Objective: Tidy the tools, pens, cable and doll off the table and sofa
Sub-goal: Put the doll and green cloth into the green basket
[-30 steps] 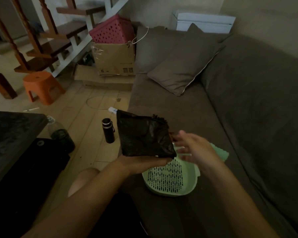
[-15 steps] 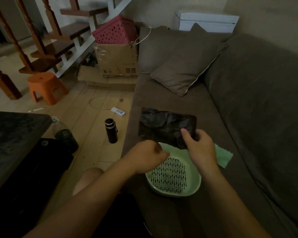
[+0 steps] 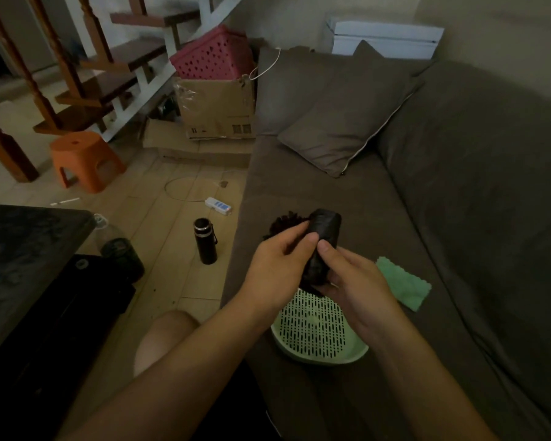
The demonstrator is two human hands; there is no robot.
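Both hands grip one dark bag (image 3: pixel 325 227), rolled into a tight bundle. The left hand (image 3: pixel 277 265) pinches its side between thumb and fingers, and the right hand (image 3: pixel 350 281) cups it from below with the thumb on top. Directly under the hands a green basket (image 3: pixel 318 358) lies on the sofa (image 3: pixel 299 192), with nothing visible inside. Just right of the right hand lies a green cloth (image 3: pixel 403 286). Beyond the left hand, down on the floor, stands a flask (image 3: pixel 206 240), and past it a white cable (image 3: pixel 178 189) loops from a power strip (image 3: pixel 218 206). Far left of the left hand is the dark counter (image 3: pixel 23 249) (its top is too dim to read). No tools, pens or doll can be made out. The step in hand seems to be bundling the bag, with the cable not yet gathered. The next move probably calls for freeing one hand, perhaps by setting the bundle down into the basket below, before leaning out toward the floor.
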